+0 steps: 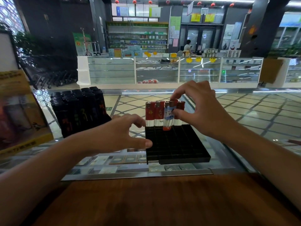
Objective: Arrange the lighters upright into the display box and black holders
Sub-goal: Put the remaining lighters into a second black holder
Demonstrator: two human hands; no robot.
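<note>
- Fingers of the left hand (123, 132) are spread and nearly straight, thumb laid against the left edge of the black holder (177, 147) and fingertips near its far left corner; they steady it and hold nothing.
- Farther left on the glass counter (236, 128), well apart from the work, a block of black lighters (79, 110) stands packed upright, with a yellow display box (21, 115) at the frame's left edge.
- Along the holder's far row, red lighters (154, 112) stand upright with their metal caps up; at least two show plainly at the left, and more sit half hidden behind the right hand's fingers.
- Just in front of that row, a blue-and-white lighter (168, 118) hangs with its long axis close to vertical, orange base down, touching or just above the grid in the second row; whether it is seated cannot be told.
- Right hand (202, 110) pinches this lighter from above, forefinger over the cap and thumb against its right side, the other fingers loosely curled.
- Right is the nearer hand, directly over the slot, so the coming move looks to be a straight push down along the lighter's own axis.
- Most cells of the holder stand empty, so the job appears to be at an early stage.
</note>
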